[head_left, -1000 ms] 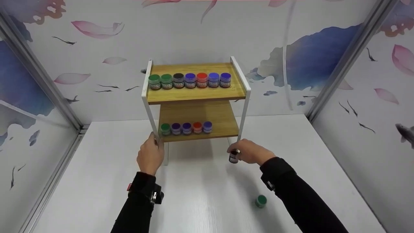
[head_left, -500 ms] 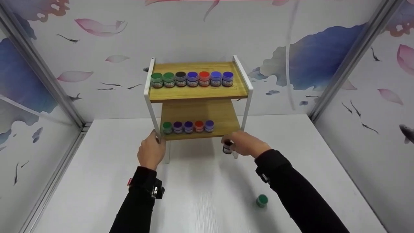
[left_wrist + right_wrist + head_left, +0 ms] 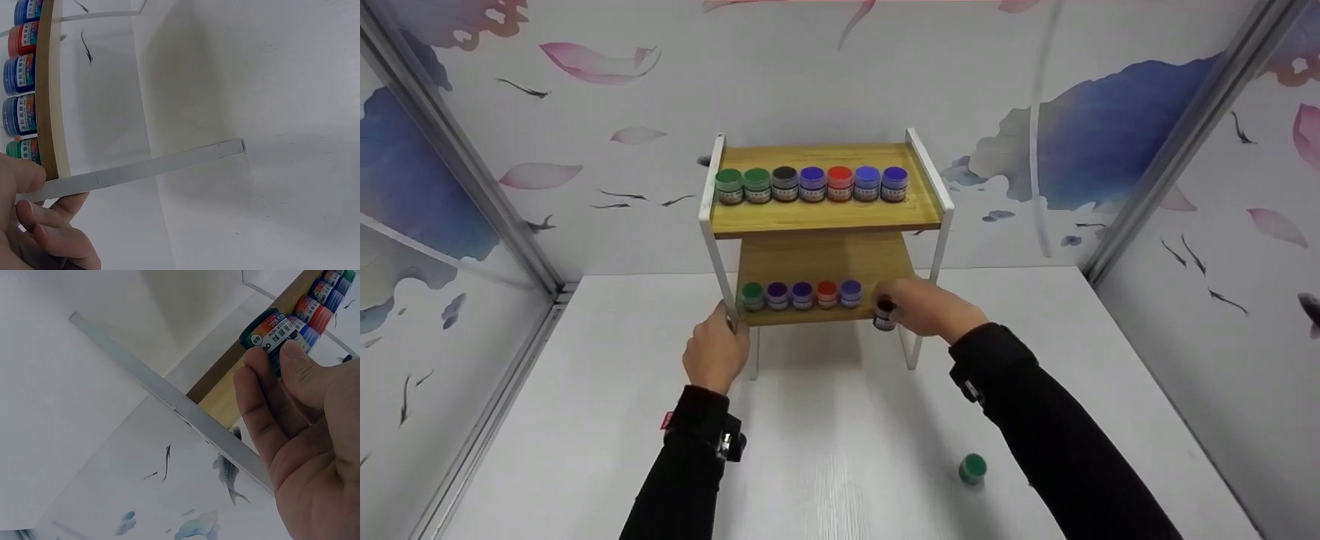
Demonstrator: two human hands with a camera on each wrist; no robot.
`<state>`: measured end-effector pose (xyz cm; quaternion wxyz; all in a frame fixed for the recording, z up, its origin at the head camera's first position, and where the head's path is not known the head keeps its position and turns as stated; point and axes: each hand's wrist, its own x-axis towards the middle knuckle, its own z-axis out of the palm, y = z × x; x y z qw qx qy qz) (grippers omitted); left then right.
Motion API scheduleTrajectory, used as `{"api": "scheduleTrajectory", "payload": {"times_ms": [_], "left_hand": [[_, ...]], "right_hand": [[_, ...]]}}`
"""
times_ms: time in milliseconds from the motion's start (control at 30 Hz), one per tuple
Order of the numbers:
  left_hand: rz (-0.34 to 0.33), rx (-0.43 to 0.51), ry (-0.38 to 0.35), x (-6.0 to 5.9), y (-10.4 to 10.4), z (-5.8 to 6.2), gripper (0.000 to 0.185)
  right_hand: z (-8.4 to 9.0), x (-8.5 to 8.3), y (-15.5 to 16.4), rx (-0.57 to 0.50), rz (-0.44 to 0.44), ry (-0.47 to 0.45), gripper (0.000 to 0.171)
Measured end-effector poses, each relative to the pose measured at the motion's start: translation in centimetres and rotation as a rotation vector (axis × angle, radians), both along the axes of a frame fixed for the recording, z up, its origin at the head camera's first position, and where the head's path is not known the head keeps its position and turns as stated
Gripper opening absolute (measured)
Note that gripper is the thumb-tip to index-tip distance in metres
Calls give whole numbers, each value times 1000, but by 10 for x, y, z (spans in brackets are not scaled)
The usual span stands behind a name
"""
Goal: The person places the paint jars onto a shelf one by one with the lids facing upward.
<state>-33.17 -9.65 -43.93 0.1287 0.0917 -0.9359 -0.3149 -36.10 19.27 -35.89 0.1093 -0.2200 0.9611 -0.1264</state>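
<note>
My left hand (image 3: 716,350) grips the white left front leg (image 3: 169,165) of a two-tier shelf just under its lower board. In the left wrist view, the thumb and fingers lie on opposite sides of that leg. My right hand (image 3: 928,307) pinches a small dark paint jar (image 3: 884,320) between thumb and fingers. The jar is at the front edge of the lower board (image 3: 825,259), right of a row of several paint jars (image 3: 802,295); whether it touches the board I cannot tell. In the right wrist view, the held jar (image 3: 269,336) shows its printed label.
Several more paint jars (image 3: 811,185) line the upper board (image 3: 825,219). A green-lidded jar (image 3: 973,469) stands on the white table (image 3: 810,450) beside my right forearm. Behind and at both sides rise printed walls (image 3: 810,75). The shelf's right front leg (image 3: 938,251) is close to my right hand.
My right hand has risen with the dark jar, from beside the right leg to the lower board's front edge. My left hand keeps its grip on the leg. The view has shifted slightly.
</note>
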Motion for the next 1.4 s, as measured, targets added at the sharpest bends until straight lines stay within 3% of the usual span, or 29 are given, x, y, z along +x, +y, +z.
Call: {"api": "scheduleTrajectory", "payload": {"times_ms": [167,567,1233,1400], "left_hand": [[-3,6,1,-1,0,0,25],[-5,13,28,-1,2,-4,23],[5,13,28,-1,0,-5,24],[7,5,29,-1,0,-4,22]], "right_hand": [[6,-7,-5,10,-25,21,22],[1,-20,-16,72,-10,210,26],[-9,-25,-20,74,11,253,31],[-8,-24,-21,100,-14,240,44]]}}
